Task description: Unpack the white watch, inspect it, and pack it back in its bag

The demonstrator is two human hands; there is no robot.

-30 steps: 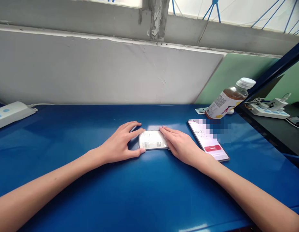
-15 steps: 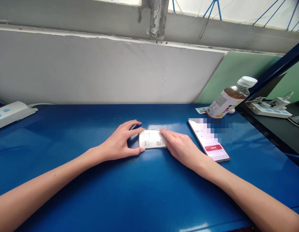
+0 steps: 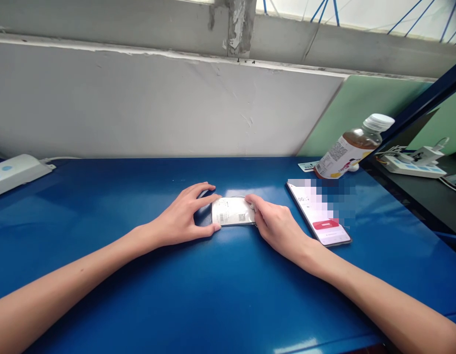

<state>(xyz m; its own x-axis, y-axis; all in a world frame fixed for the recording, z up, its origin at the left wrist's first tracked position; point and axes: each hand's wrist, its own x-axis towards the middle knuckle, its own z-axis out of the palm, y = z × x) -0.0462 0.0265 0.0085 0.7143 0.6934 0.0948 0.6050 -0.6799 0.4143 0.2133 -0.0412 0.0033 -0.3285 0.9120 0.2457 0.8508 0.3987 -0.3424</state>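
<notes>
A small flat packet (image 3: 233,210) lies on the blue table, its upper face covered by a white label with a barcode and a QR code under shiny clear wrapping. At its left end, my left hand (image 3: 185,214) grips it, forefinger on the far corner and thumb on the near one. My right hand (image 3: 281,226) is closed at the right end, with thumb and curled forefinger pinching at the edge. Its other fingertips are hidden, so I cannot tell whether they hold the packet itself or only its wrapping.
Right of my right hand lies a phone (image 3: 323,223), its screen lit and partly blurred. Behind it a bottle (image 3: 348,150) with a white cap stands near a small card (image 3: 307,166). Power strips (image 3: 21,172) sit at the left and far right. A wall closes the table's back.
My right hand's fingers have curled in from lying flat across the packet's right end to a pinch at its edge. My left hand and the packet have hardly moved.
</notes>
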